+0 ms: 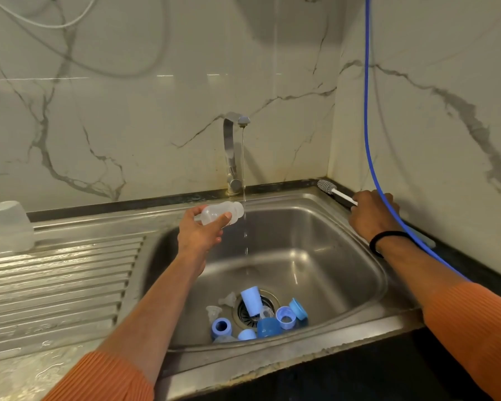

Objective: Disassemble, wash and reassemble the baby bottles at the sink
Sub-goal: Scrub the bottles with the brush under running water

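Marble-veined walls back a steel sink (359, 273). Nearest, around its drain, lie blue rings, caps and clear teats (258, 316), stripped and unwashed. Above them the left hand (198, 231) grips a clear bottle (222, 214) beside the tap's stream (245, 221). At the sink's far right corner the right hand (372, 214) closes on the brush (334, 192) handle; scrubbing likely follows.

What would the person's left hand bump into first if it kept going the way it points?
Likely the water stream: the left hand holds the clear bottle with its mouth almost at the stream. Behind that stands the tap, though depth is uncertain.
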The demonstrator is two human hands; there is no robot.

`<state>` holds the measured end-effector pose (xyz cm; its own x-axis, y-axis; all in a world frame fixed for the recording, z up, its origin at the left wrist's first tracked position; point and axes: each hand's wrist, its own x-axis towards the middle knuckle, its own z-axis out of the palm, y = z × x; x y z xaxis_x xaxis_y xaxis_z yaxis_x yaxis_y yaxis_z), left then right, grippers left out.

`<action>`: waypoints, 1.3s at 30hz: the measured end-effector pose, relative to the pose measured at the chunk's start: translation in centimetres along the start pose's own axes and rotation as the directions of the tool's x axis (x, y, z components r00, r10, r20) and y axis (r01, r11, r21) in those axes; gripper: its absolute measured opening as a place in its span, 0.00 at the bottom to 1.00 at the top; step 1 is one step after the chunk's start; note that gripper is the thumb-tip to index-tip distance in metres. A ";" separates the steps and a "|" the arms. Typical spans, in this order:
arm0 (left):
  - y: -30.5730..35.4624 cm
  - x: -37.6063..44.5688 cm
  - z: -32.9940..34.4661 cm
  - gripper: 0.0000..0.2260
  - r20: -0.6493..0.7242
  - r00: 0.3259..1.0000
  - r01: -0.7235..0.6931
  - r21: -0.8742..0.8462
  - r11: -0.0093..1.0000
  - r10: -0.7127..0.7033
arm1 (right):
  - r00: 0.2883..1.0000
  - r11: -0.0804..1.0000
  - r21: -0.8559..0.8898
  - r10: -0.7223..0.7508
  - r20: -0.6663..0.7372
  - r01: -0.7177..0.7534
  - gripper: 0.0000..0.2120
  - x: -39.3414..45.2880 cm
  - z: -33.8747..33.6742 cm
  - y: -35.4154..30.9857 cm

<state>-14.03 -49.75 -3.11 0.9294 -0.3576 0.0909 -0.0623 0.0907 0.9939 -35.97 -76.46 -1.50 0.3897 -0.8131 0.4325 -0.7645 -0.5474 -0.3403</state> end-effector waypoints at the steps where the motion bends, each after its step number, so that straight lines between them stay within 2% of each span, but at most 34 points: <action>1: 0.0 0.0 0.0 0.28 -0.001 1.000 0.001 -0.007 1.000 -0.001 | 1.000 1.000 0.007 -0.016 -0.001 0.016 0.13 -0.2 -0.2 -0.2; 5: 0.3 -0.4 0.4 0.31 0.015 1.000 0.021 -0.045 0.999 -0.020 | 0.973 0.971 0.055 -0.232 -0.016 0.233 0.12 -1.2 -1.4 -3.2; 7: 0.5 -0.7 1.0 0.30 0.026 0.999 0.046 -0.075 0.996 -0.044 | 0.948 0.926 0.231 -0.317 0.040 0.300 0.12 -1.9 -2.0 -6.1; 8: 0.7 -0.8 1.4 0.29 0.035 0.998 0.063 -0.095 0.994 -0.060 | 0.941 0.901 0.337 -0.323 0.100 0.273 0.11 -2.2 -2.1 -7.8; 10: 1.1 -0.9 2.4 0.28 0.055 0.995 0.088 -0.148 0.985 -0.081 | 0.933 0.821 0.558 -0.287 0.217 0.122 0.12 -2.4 -1.6 -11.5; 11: 1.3 -1.0 2.9 0.27 0.068 0.994 0.097 -0.187 0.978 -0.086 | 0.926 0.739 0.674 -0.252 0.282 -0.005 0.13 -2.6 -1.1 -13.4; 13: 1.2 -1.1 4.2 0.27 0.119 0.989 0.113 -0.259 0.959 -0.085 | 0.881 0.490 0.820 -0.193 0.433 -0.295 0.16 -2.9 0.5 -16.5; 14: 1.0 -1.0 4.6 0.28 0.144 0.986 0.121 -0.277 0.953 -0.083 | 0.854 0.371 0.837 -0.180 0.489 -0.401 0.15 -3.0 1.4 -17.7; 16: 0.5 -0.7 4.4 0.29 0.158 0.984 0.128 -0.295 0.947 -0.084 | 0.819 0.209 0.830 -0.162 0.550 -0.516 0.14 -3.0 3.1 -19.0; 19: -0.1 0.3 2.6 0.29 0.118 0.992 0.076 -0.264 0.961 -0.046 | 0.743 0.078 0.775 -0.239 0.625 -0.627 0.11 -2.7 4.3 -19.6; 21: -0.1 1.1 1.5 0.30 0.132 0.991 0.012 -0.231 0.973 0.019 | 0.696 0.033 0.736 -0.300 0.653 -0.676 0.14 -2.0 4.7 -19.8; 24: 0.6 2.1 0.9 0.28 0.190 0.982 0.045 -0.351 0.935 0.024 | 0.713 0.046 0.784 -0.388 0.585 -0.619 0.17 -1.1 4.8 -20.0; 27: 1.3 3.1 -0.1 0.30 0.205 0.979 0.096 -0.483 0.870 0.006 | 0.755 0.194 0.894 -0.481 0.446 -0.405 0.16 -1.2 5.3 -19.8; 30: 1.1 3.3 -0.5 0.31 0.211 0.977 0.083 -0.490 0.868 0.026 | 0.745 0.259 0.905 -0.514 0.426 -0.338 0.14 -1.3 5.5 -19.8; 32: 1.1 3.0 -0.3 0.31 0.244 0.968 0.062 -0.443 0.894 0.054 | 0.768 0.345 0.896 -0.479 0.425 -0.280 0.11 -1.5 5.6 -20.2; 35: 1.2 2.3 0.4 0.30 0.317 0.944 0.022 -0.328 0.944 0.088 | 0.865 0.615 0.784 -0.347 0.363 -0.083 0.17 -1.6 6.0 -20.4; 37: 0.9 1.9 0.8 0.28 0.355 0.929 0.008 -0.296 0.955 0.102 | 0.898 0.666 0.735 -0.237 0.370 -0.127 0.22 -1.2 5.9 -20.4; 39: 0.7 1.7 1.2 0.25 0.342 0.932 -0.025 -0.280 0.960 0.124 | 0.904 0.630 0.742 -0.142 0.403 -0.232 0.24 -0.7 5.6 -20.4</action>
<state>-12.91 -51.43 -2.17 0.7340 -0.6395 0.2288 0.0193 0.3563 0.9342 -17.77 -65.87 0.46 0.6681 -0.7370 0.1028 -0.1909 -0.3033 -0.9336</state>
